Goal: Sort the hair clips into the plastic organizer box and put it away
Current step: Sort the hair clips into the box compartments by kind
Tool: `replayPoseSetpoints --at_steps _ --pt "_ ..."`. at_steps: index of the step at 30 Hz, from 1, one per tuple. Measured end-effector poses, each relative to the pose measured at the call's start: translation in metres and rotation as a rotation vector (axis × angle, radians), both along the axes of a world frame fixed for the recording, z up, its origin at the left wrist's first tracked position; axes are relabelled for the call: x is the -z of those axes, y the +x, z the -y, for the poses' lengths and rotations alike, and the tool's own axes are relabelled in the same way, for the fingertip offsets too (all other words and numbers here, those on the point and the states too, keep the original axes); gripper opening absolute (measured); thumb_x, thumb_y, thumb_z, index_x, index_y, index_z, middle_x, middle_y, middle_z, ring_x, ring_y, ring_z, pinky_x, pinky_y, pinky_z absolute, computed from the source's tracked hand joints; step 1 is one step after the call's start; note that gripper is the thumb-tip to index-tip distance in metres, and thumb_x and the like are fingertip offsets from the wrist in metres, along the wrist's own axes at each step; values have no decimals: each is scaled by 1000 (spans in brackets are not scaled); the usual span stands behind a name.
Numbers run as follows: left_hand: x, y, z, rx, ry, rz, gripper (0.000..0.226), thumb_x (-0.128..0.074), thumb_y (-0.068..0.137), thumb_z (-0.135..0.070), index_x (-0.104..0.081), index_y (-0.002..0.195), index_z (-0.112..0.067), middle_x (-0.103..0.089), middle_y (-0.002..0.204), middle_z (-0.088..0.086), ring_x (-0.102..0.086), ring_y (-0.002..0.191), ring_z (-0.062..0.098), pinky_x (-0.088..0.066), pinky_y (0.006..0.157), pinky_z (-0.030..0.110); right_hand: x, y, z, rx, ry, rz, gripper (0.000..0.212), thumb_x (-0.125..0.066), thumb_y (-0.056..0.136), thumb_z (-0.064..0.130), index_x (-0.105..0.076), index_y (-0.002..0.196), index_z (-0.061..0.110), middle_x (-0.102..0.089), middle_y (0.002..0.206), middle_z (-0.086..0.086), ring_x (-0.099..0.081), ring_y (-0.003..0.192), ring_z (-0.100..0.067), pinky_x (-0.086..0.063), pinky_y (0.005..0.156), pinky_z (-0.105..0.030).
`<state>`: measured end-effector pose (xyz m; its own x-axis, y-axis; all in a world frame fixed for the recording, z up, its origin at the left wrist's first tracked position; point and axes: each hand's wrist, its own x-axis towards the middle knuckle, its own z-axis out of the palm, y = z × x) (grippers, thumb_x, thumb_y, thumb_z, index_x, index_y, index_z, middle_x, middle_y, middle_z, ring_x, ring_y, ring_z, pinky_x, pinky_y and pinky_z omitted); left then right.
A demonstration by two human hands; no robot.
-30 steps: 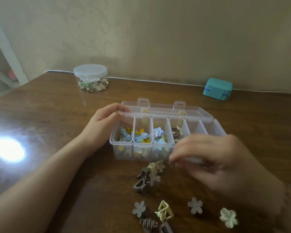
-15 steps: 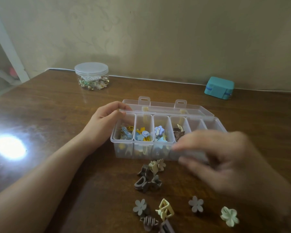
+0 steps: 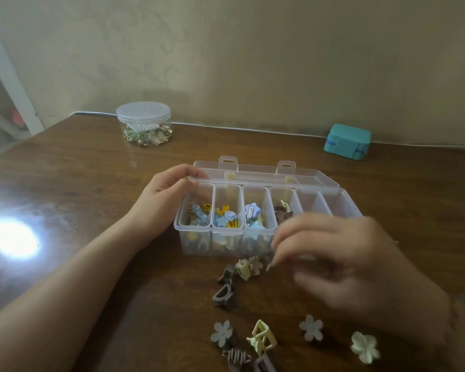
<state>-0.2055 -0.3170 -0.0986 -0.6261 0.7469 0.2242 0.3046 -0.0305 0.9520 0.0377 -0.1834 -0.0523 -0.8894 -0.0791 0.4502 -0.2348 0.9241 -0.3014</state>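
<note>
Clear plastic is what the left hand (image 3: 163, 196) grips: its fingers (image 3: 184, 171) curl over the far-left corner of the organizer box (image 3: 253, 245), thumb against the side wall, steadying it with the lid laid open behind. The right hand (image 3: 341, 253) is blurred in front of the box's near wall, its fingers (image 3: 285, 237) bunched toward the loose clips; whether they pinch one I cannot tell. Beyond those fingertips, four left compartments hold blue, yellow and brown clips (image 3: 227, 217), while the two to the right look bare. Just under the right fingertips lies a small pile of brown and cream claw clips (image 3: 242, 269), and nearer the person sit flower clips (image 3: 310, 327) and more claws. Roughly half sorted, I judge; closing and stowing the box remain. Further off on the worktop (image 3: 78, 178) stand a lidded jar (image 3: 144, 123) and a teal case (image 3: 346, 140)
</note>
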Motion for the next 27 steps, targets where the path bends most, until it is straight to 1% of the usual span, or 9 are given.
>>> replayPoseSetpoints --at_steps 3,6,8,12,14,16,20,25,27 --pt "0 0 0 0 -2 -3 23 -49 81 -27 -71 82 -32 -70 81 -3 -64 81 12 -44 78 36 -7 -6 -13 194 -40 -256 8 -71 80 11 -70 88 9 -69 93 2 -49 76 22 -38 65 2" --pt "0 0 0 -3 -7 1 23 -49 80 -28 -71 83 -33 -70 83 -2 -62 83 16 -44 78 36 -6 -19 -23 375 5 -263 14 -69 83 22 -71 94 15 -69 92 6 -47 71 22 -38 60 -3" --pt "0 0 0 -8 -11 -5 23 -49 80 -28 -71 83 -33 -70 84 -2 -62 83 16 -44 78 36 -5 -21 -27 423 23 -185 18 -66 84 34 -71 97 22 -69 94 13 -49 70 19 -40 58 -5" --pt "0 -1 1 -15 -20 -13 23 -49 81 -28 -71 85 -32 -70 86 0 -62 86 18 -45 81 39 -12 -12 -20 378 -98 -316 11 -66 87 26 -71 93 18 -55 81 29 -52 54 -2 -36 47 -8" --pt "0 -1 1 -15 -22 -10 23 -49 81 -28 -71 85 -33 -70 85 -2 -62 86 18 -45 81 39 -15 -5 -11 254 -59 -246 11 -63 88 26 -69 93 19 -52 77 30 -51 56 7 -35 50 -3" --pt "-1 -1 1 -11 -22 -9 23 -50 81 -27 -71 84 -33 -70 83 -3 -62 83 16 -44 79 37 -12 1 0 124 -24 -42 14 -61 87 32 -70 95 25 -61 77 24 -53 60 12 -38 53 -1" --pt "-1 -2 1 -46 -21 7 22 -52 79 -28 -72 87 -32 -72 83 1 -64 80 14 -47 78 36 -1 -1 12 103 130 168 23 -55 89 42 -67 109 39 -67 106 25 -65 88 6 -56 65 -25" --pt "-2 -6 2 -116 3 67 21 -58 73 -26 -72 88 -27 -70 84 10 -62 77 20 -47 77 37 13 -13 11 94 242 239 20 -53 85 36 -67 98 42 -68 97 24 -67 76 -3 -55 50 -31" --pt "-3 -7 3 -139 5 85 21 -61 73 -23 -72 92 -24 -72 87 8 -64 76 17 -47 74 35 14 -12 12 122 260 272 20 -46 86 40 -64 97 41 -66 93 22 -64 73 -4 -53 50 -31"
